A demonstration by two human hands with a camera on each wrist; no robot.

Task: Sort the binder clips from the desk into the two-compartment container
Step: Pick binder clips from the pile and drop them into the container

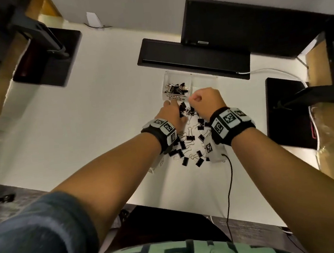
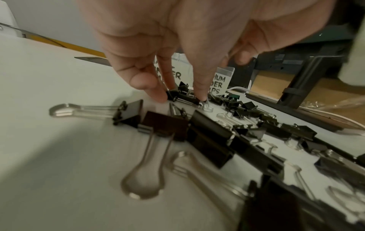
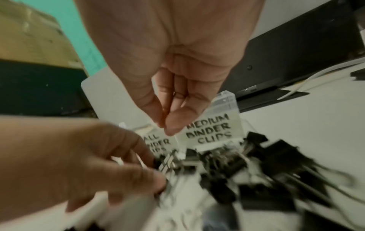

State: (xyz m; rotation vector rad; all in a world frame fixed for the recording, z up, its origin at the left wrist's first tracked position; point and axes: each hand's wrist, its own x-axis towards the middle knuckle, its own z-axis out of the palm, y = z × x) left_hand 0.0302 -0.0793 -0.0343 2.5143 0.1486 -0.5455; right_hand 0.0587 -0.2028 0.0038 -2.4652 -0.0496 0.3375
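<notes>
A clear two-compartment container (image 1: 204,78) stands at the far side of the white desk. Its left half, labelled for small clips, holds several small black binder clips (image 1: 175,88). The right half bears the medium label (image 3: 211,129) and looks empty. A pile of black binder clips (image 1: 190,142) lies on the desk in front of it. My left hand (image 2: 177,95) reaches down and pinches a small clip (image 2: 183,97) at the pile's far end. My right hand (image 1: 197,99) hovers over the container's front wall, fingers curled against the thumb (image 3: 173,121), with no clip showing in it.
A black bar (image 1: 194,60) and a monitor (image 1: 244,27) sit just behind the container. A black pad (image 1: 287,112) lies to the right, a monitor base (image 1: 49,58) to the far left. A thin black cable (image 1: 228,181) runs from my right wrist toward the near edge.
</notes>
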